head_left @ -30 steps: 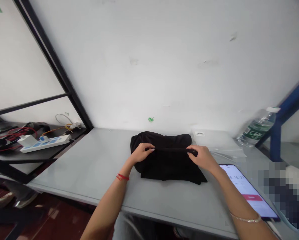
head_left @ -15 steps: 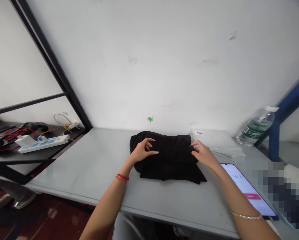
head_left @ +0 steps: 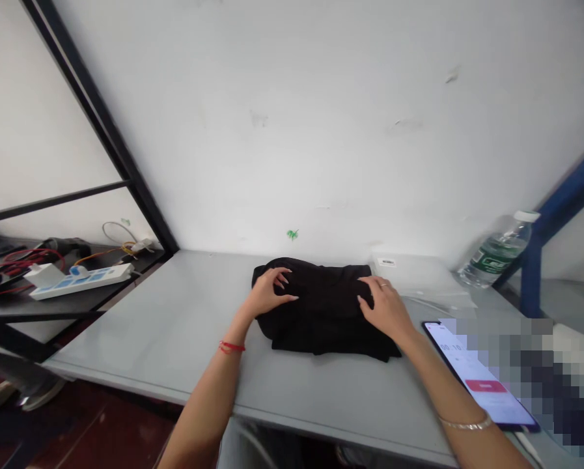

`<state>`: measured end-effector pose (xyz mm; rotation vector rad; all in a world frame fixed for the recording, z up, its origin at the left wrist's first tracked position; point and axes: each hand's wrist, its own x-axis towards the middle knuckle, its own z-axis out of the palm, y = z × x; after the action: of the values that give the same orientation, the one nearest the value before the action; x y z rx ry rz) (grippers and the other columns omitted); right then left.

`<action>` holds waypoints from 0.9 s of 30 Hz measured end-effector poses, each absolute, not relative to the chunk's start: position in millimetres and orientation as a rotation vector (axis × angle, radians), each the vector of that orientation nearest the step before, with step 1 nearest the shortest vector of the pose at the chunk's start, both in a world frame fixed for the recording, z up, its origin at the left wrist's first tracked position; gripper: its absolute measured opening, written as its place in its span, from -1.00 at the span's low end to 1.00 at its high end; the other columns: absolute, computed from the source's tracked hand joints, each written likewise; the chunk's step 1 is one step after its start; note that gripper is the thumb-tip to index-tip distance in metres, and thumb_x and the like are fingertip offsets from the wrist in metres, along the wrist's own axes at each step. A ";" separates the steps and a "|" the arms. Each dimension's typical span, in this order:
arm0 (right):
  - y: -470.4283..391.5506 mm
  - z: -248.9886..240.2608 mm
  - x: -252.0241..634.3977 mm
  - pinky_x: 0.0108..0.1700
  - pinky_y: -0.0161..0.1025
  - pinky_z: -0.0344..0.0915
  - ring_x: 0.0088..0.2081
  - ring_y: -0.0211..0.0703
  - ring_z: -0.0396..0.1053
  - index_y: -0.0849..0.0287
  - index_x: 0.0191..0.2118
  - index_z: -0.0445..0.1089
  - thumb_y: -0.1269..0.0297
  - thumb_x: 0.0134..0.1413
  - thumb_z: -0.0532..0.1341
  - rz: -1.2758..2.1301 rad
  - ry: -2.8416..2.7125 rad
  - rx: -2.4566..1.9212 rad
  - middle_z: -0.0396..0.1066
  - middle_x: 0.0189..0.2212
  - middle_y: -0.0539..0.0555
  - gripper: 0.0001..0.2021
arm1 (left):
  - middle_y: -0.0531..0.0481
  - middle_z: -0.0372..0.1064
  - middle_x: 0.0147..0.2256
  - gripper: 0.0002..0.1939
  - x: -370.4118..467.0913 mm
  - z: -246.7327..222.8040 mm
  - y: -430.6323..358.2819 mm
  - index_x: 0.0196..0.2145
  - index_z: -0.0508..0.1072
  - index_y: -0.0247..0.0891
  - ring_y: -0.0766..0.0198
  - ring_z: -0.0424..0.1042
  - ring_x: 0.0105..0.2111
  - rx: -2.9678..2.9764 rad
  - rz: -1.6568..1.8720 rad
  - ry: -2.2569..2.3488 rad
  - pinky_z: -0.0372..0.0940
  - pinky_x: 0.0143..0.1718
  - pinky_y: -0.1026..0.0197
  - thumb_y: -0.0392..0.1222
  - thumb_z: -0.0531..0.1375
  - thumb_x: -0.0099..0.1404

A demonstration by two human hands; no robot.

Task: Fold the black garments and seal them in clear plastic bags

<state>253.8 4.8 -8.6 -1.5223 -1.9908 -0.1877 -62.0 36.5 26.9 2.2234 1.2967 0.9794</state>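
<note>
"Where's the folded black cloth (head_left: 321,329)?"
"Beneath the left grip (head_left: 267,290) and right grip (head_left: 384,309), fingers parted on both."
"Any container?"
"A capped plastic bottle (head_left: 499,254) of clear liquid, beyond the right grip."

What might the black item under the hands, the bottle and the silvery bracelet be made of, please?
The black item looks like soft, matte fabric, given its folds and limp edges; fibre unclear. The bottle is probably clear, glossy plastic, being see-through. The bracelet looks like polished metal, from its shine.
</note>
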 end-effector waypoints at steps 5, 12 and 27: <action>-6.1 -14.1 229.7 0.31 0.11 0.04 0.34 0.04 -0.04 -0.01 0.32 0.05 0.07 0.30 0.01 -0.042 -2.391 -1.152 -0.01 0.35 0.11 -0.48 | -0.08 0.14 0.20 -0.39 -115.0 40.4 33.1 0.00 0.42 -0.11 -0.09 0.02 0.28 2.346 0.605 1.314 0.02 0.27 -0.15 -0.46 0.20 -0.05; -9.6 -23.4 221.4 0.34 0.14 -0.06 0.38 -0.01 -0.18 -0.15 0.34 -0.02 0.01 0.35 -0.08 0.181 -2.564 -1.199 -0.15 0.40 0.02 -0.50 | 0.00 -0.24 0.36 -0.18 -124.4 25.9 31.3 0.14 0.35 0.14 -0.22 -0.17 0.34 2.211 0.254 1.485 0.09 0.23 -0.21 -0.48 0.30 -0.05; -9.0 -23.8 221.6 0.34 0.13 -0.04 0.37 -0.02 -0.10 -0.10 0.33 0.05 0.07 0.34 -0.02 0.169 -2.539 -1.149 -0.07 0.38 0.05 -0.52 | -0.12 0.37 0.11 -0.76 -121.4 33.8 33.8 -0.36 0.60 -0.21 -0.06 0.06 0.29 2.060 0.815 0.909 -0.04 0.29 -0.22 0.00 0.25 0.26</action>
<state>221.6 -9.0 -23.8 -1.1491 -2.5390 0.1691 -121.4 33.8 33.8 2.0602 0.9090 0.8148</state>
